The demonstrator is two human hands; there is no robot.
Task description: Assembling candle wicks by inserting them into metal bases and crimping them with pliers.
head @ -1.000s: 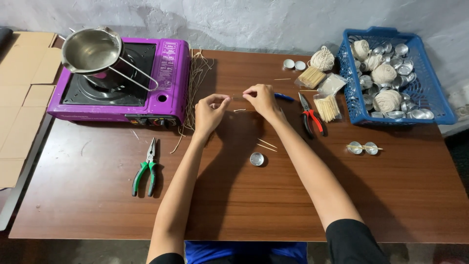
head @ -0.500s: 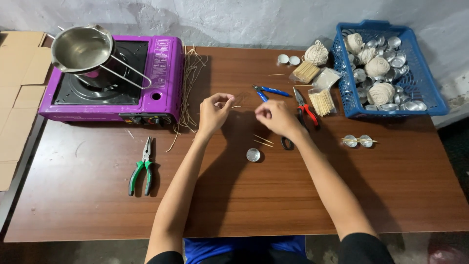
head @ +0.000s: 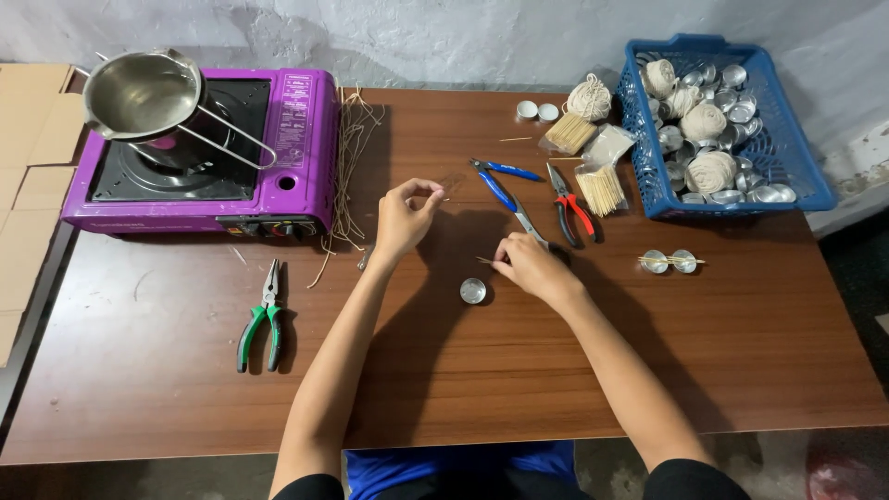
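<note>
The left hand [head: 403, 220] is raised above the table [head: 722, 370] near its centre, thumb and forefinger pressed together on a thin wick [head: 446, 183] that runs out toward 2 o'clock; the other fingers are curled. The right hand [head: 530, 268] rests on the table at 4 o'clock from the left hand, fingertips pinched on a small stick [head: 485, 261] that projects toward 9 o'clock; whether the stick touches the table cannot be told. A small metal cup [head: 472, 291] stands on the table at 8 o'clock from the right hand, just beside it and apart from both hands. Blue-handled scissors [head: 505, 181] lie at 12 o'clock from the right hand, with red pliers [head: 569, 206] just beside them at 3 o'clock. Green pliers [head: 262, 318] lie well apart at 8 o'clock from the left hand. A purple stove [head: 278, 157] sits at 10 o'clock, carrying a steel pot [head: 139, 93], and a bundle of cut wicks [head: 350, 157] lies along its right edge. A blue basket [head: 787, 176] at 2 o'clock holds twine balls and metal cups. Two joined cups [head: 669, 262] lie at 3 o'clock from the right hand. A stick bundle [head: 602, 190] lies beside the basket.
</note>
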